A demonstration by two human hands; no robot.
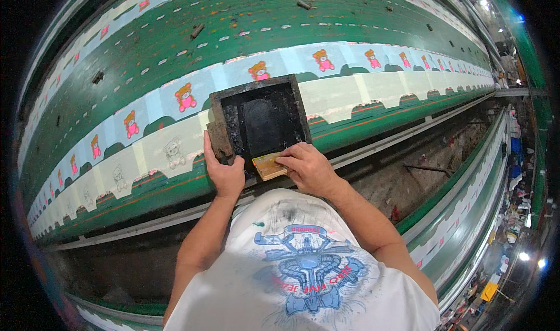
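Note:
A dark, ink-stained screen printing frame (301, 107) lies tilted over the edge of the long green table, with black ink across its mesh. My left hand (226, 173) grips the worn wooden block (219, 138) on the frame's left side, index finger along the outside and thumb on the inner side. In my right hand (310, 167) is a squeegee with a yellowish wooden handle (269, 166), pinched near its right end. It sits at the frame's near edge; its blade is hidden. Left of the frame, pale fabric pieces (174, 153) carry black bear outlines.
The green table (262, 25) holds a row of light blue pieces with pink-and-brown bears (185, 97). Small dark cylindrical bits (198, 30) lie on it. A metal rail (402, 129) runs along the near edge, beyond which is a dark gap. Another printed table (461, 208) stands at right.

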